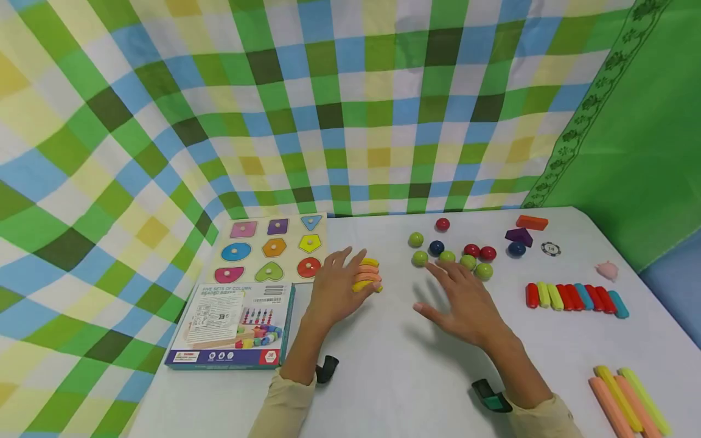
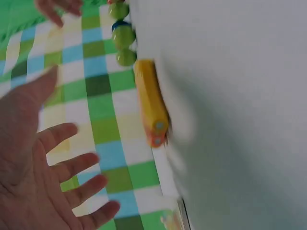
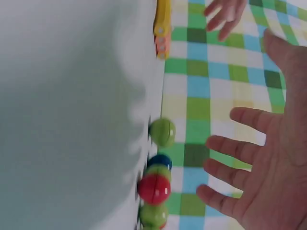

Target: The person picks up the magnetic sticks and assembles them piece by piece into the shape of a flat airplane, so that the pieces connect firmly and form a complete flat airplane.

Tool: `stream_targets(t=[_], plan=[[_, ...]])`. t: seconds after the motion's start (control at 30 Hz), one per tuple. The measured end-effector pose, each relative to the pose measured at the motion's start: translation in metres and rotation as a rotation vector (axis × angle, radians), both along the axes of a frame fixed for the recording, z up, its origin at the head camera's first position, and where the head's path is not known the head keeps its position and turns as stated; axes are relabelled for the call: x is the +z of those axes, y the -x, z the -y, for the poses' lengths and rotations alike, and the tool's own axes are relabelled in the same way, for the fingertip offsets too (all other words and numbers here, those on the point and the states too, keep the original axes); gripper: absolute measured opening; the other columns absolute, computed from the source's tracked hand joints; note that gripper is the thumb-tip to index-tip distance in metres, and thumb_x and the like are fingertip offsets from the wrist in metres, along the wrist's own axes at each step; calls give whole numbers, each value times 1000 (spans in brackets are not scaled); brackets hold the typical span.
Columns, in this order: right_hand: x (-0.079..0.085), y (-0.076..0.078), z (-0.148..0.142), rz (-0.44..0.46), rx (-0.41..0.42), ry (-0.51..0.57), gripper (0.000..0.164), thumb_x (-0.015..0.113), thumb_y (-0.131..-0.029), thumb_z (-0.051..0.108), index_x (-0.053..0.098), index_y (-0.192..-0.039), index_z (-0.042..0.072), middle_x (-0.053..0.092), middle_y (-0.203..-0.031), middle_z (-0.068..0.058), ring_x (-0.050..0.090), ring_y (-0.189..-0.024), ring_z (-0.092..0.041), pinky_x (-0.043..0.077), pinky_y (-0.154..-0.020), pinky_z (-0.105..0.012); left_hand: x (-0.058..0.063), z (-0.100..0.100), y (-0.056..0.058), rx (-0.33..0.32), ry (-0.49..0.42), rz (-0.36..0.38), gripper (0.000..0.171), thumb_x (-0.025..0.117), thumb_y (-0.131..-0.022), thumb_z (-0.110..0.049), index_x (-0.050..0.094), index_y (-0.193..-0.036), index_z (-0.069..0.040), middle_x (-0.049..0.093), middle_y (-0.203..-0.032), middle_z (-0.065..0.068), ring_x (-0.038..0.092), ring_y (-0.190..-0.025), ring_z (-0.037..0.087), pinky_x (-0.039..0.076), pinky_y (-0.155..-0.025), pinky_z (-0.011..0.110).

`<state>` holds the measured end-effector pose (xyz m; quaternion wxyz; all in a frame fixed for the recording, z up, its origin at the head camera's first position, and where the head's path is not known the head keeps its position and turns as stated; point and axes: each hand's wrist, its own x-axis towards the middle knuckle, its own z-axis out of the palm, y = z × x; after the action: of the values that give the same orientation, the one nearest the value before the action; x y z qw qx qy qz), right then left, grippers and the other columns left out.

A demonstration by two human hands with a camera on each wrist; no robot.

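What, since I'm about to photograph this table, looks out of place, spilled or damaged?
Nothing looks spilled or damaged. One mild oddity: a dark blue ball sits right by the purple block, slightly apart from the other balls, which lie loosely scattered beyond the right hand.

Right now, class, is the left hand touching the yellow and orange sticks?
Apart: the left wrist view shows checked cloth between the left hand and the yellow and orange sticks.
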<state>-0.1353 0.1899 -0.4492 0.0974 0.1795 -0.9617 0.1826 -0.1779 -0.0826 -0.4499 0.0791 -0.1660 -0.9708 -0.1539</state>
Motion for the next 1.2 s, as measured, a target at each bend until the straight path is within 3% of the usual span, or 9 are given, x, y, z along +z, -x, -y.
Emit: stream_targets(t=[0.17, 0.4, 0.57, 0.73, 1.0, 1.2], plan=[[-1, 3, 21, 59, 32, 115, 64, 62, -81, 61, 55, -130, 20, 57, -126, -1, 50, -118, -23, 44, -91, -52, -1, 20, 15, 38, -178, 97, 40, 65, -89, -37, 61, -125, -21, 63, -116, 2, 56, -106, 20, 48, -86, 40], [-13, 32, 55, 182, 116, 215, 35, 72, -84, 36, 66, -110, 14, 65, -92, 6, 60, -84, -13, 49, -75, -32, -21, 27, 31, 27, -294, 204, 11, 68, -88, -25, 70, -96, -19, 63, -83, -9, 58, -78, 11, 47, -70, 27], [-21, 55, 68, 294, 120, 215, 22, 75, -82, 29, 67, -98, 16, 59, -79, 9, 55, -72, -9, 47, -68, -28, -29, 24, 33, 35, -293, 267, 8, 70, -87, -25, 70, -93, -20, 61, -79, -11, 55, -75, 11, 47, -70, 27], [-27, 66, 74, 315, 110, 194, 16, 77, -80, 28, 66, -85, 18, 58, -73, 10, 53, -69, -10, 46, -66, -28, -29, 21, 35, 39, -276, 268, 9, 72, -86, -26, 70, -91, -19, 62, -78, -10, 55, -75, 12, 47, -71, 28], [-37, 73, 83, 304, 53, 134, 21, 79, -76, 34, 65, -78, 19, 57, -69, 10, 52, -66, -10, 45, -64, -28, -26, 17, 35, 87, -240, 298, 12, 73, -84, -29, 69, -88, -19, 60, -75, -8, 55, -73, 13, 46, -69, 28], [-35, 68, 77, 321, 36, 104, 19, 78, -77, 33, 65, -79, 18, 56, -69, 9, 50, -66, -11, 44, -63, -29, -23, 14, 32, 103, -231, 283, 11, 73, -84, -26, 71, -86, -16, 59, -73, -7, 53, -70, 14, 46, -63, 26]])
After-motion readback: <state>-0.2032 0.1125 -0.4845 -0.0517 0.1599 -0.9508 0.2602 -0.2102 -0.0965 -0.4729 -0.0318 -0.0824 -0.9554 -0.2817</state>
